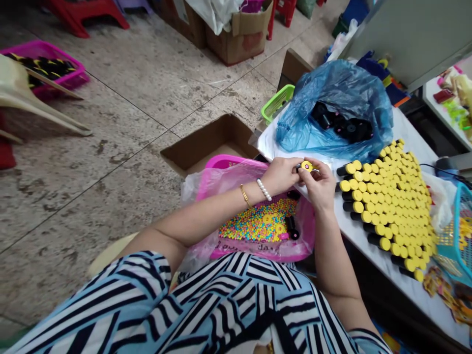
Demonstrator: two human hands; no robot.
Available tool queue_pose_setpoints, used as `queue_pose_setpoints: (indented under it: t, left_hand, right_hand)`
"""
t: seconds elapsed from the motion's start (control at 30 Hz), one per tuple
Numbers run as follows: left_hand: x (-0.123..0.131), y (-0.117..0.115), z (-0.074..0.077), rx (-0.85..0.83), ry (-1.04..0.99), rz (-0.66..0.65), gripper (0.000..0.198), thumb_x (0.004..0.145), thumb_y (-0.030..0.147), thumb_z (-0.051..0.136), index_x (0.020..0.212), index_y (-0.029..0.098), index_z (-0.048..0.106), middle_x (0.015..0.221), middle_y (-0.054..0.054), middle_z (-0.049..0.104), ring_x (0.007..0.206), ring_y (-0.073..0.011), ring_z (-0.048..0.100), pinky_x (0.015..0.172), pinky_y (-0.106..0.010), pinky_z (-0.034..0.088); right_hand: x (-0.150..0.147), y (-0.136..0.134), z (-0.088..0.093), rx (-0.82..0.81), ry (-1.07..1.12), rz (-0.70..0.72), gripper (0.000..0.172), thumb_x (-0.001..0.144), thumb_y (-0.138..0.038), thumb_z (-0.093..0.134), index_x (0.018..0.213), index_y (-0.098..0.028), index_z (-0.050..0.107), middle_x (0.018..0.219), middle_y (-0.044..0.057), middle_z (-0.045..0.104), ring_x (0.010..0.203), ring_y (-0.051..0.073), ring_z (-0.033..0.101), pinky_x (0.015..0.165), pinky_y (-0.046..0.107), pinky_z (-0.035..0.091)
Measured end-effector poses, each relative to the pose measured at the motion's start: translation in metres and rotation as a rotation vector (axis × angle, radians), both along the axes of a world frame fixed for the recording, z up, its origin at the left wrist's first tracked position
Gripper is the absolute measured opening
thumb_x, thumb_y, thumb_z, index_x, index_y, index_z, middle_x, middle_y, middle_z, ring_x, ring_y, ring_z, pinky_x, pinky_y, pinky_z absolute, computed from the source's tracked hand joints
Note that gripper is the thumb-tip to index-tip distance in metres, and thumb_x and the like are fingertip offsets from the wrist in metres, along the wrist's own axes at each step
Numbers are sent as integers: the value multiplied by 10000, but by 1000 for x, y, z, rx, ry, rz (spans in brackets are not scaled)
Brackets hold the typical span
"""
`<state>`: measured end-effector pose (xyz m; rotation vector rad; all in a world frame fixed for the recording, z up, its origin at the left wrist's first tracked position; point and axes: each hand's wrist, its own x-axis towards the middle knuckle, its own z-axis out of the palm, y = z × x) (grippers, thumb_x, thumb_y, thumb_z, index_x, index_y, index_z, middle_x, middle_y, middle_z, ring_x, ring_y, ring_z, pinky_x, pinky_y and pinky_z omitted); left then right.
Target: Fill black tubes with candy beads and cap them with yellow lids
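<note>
In front of me, my left hand is closed on a small black tube, mostly hidden by the fingers. My right hand pinches a round yellow cap with a pinkish centre, at the end of that tube. Whether the two are fully joined, I cannot tell. Below the hands is a pink basket lined with clear plastic. It holds many tiny coloured beads, loose yellow caps and a black tube. To the right, yellow-capped black tubes are packed closely together on the table.
A blue plastic bag with black pieces sits on the table. An open cardboard box and green basket are beyond the pink basket. A turquoise basket stands far right; a plastic chair is at left.
</note>
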<state>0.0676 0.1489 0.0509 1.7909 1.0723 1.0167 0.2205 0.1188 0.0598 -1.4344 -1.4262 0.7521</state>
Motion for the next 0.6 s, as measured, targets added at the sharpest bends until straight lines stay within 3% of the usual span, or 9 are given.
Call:
queue_pose_setpoints:
  t: [0.13, 0.23, 0.37, 0.47, 0.53, 0.6]
  left_hand:
    - [0, 1, 1, 21, 17, -4, 201, 889, 152, 647, 1018, 162, 801, 767, -14, 733, 676, -130, 582, 655, -248, 383]
    - [-1, 0, 1, 29, 11, -16, 223, 906, 152, 637, 1047, 162, 809, 813, -30, 753, 718, -142, 613, 683, -256, 406]
    - [0, 0, 1, 32, -5, -34, 293, 904, 150, 637, 1150, 171, 794, 843, -33, 761, 754, -152, 638, 742, -268, 446]
    - [-3, 0, 2, 35, 9, -29, 275, 871, 127, 639, 1091, 162, 801, 799, -30, 740, 736, -152, 636, 726, -271, 450]
    - [-8, 2, 6, -43, -12, -73, 270, 842, 101, 628, 1046, 160, 795, 694, -5, 693, 644, -133, 618, 656, -255, 440]
    - [-15, 6, 14, -241, -85, -204, 297, 855, 98, 586, 1079, 163, 770, 629, 21, 658, 522, -108, 596, 556, -233, 416]
  right_hand:
    - [1, -2, 4, 99, -201, -74, 319, 850, -402, 770, 1147, -286, 786, 1010, 23, 647, 738, 127, 592, 711, 297, 551]
    - [5, -1, 10, 130, -341, -48, 287, 866, -398, 763, 1132, -297, 802, 970, 21, 654, 762, 142, 596, 737, 307, 541]
    - [10, 3, 9, 86, -285, -9, 297, 877, -408, 761, 1159, -327, 803, 930, 9, 663, 806, 159, 609, 760, 310, 536]
    - [12, 2, 5, 68, -245, -4, 318, 876, -419, 763, 1182, -339, 798, 924, 3, 667, 813, 163, 614, 781, 315, 533]
    - [12, 1, 4, 63, -240, -10, 336, 862, -416, 779, 1187, -335, 795, 931, 0, 664, 798, 158, 609, 791, 313, 529]
    - [14, 1, 3, -18, -172, 50, 377, 862, -409, 779, 1233, -349, 771, 986, 1, 661, 815, 154, 607, 795, 304, 526]
